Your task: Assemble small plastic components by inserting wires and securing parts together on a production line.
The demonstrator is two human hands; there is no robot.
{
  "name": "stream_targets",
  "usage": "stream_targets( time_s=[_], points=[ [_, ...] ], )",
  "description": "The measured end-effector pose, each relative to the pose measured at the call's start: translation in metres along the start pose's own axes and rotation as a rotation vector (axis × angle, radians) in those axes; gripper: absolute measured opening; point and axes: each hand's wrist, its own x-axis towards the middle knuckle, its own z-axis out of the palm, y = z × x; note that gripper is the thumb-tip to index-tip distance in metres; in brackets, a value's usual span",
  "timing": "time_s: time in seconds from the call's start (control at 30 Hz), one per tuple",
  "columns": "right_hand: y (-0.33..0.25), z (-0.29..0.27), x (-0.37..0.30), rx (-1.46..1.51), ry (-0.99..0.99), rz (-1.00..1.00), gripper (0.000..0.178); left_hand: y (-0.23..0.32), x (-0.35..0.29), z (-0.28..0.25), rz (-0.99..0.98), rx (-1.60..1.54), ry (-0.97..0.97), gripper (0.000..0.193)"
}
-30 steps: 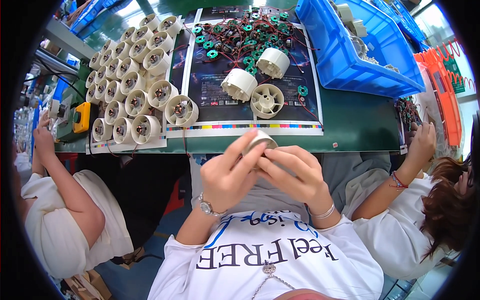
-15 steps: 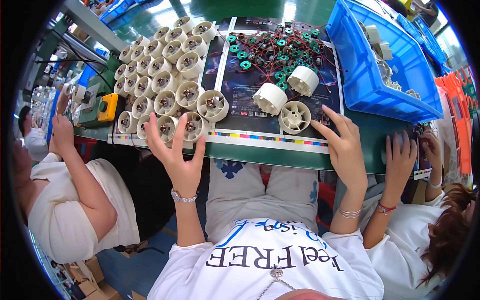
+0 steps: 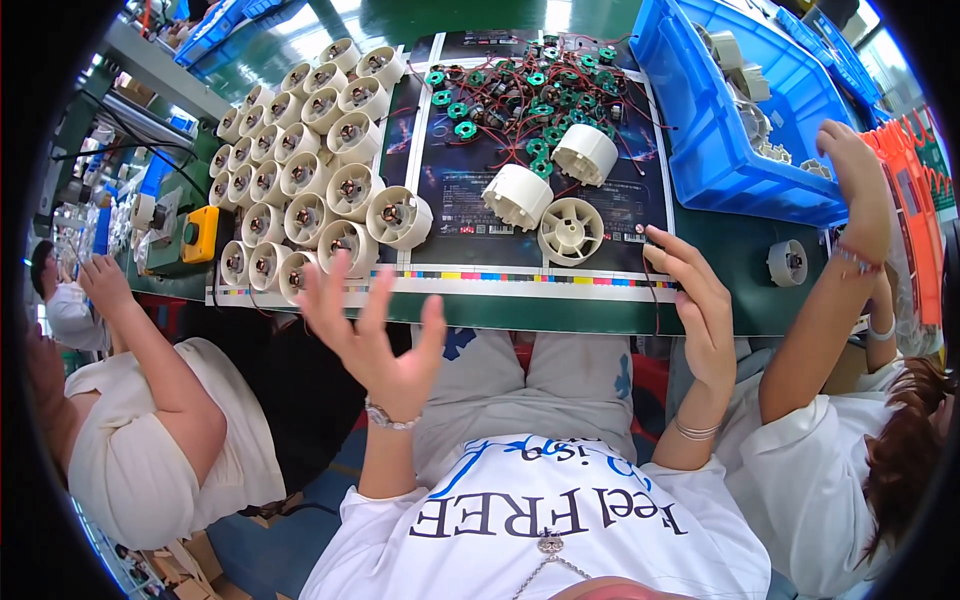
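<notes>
My left hand (image 3: 375,340) is open, fingers spread and slightly blurred, over the table's near edge beside the front row of cream round housings (image 3: 348,190). Nothing is in it. My right hand (image 3: 692,300) has thumb and forefinger together at the right border of the dark printed sheet, on a small wired part (image 3: 641,229) mostly hidden by the fingertips. A thin dark red lead (image 3: 656,300) hangs below them. Left of this hand lies a cream housing (image 3: 570,232) with its spoked inside facing up. Behind it two more cream housings (image 3: 517,197) stand toothed rim down.
Green round boards with red wires (image 3: 540,95) lie piled at the back of the sheet. A blue bin (image 3: 700,160) holds cream parts; a co-worker's hand (image 3: 855,165) is at its right side. One housing (image 3: 788,263) lies at the right. A yellow switch box (image 3: 203,235) stands left.
My left hand has moved off the front housings, nearer to me. My right fingers have closed together. The co-worker's hand has risen to the bin, and a housing now lies at the right.
</notes>
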Motion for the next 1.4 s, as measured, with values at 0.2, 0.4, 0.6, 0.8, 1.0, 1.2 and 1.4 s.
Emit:
stream_targets(
  time_s=[0.2,0.4,0.6,0.8,1.0,1.2,1.4],
  points=[
    [0.010,0.010,-0.005,-0.296,0.191,-0.152,0.033,0.026,0.016,0.029,0.206,-0.431,-0.161,0.057],
    [0.018,0.005,-0.014,-0.180,0.254,-0.097,0.023,0.042,0.051,0.057,0.174,-0.375,-0.299,0.059],
    [-0.005,0.022,-0.029,0.405,0.258,0.188,0.014,0.044,0.039,0.065,0.147,-0.274,-0.373,0.060],
    [-0.027,0.042,-0.040,0.524,-0.001,0.201,0.019,0.038,0.012,0.038,0.024,-0.415,-0.255,0.064],
    [-0.040,0.048,-0.037,0.343,-0.114,0.081,0.018,0.035,-0.006,0.010,-0.018,-0.818,-0.191,0.073],
    [-0.051,0.051,-0.043,0.295,-0.034,-0.035,0.017,0.027,-0.014,0.007,-0.136,-1.056,-0.313,0.072],
    [-0.053,0.050,-0.044,0.138,-0.010,-0.171,0.016,0.033,-0.006,-0.007,-0.237,-1.121,-0.545,0.074]
  ],
)
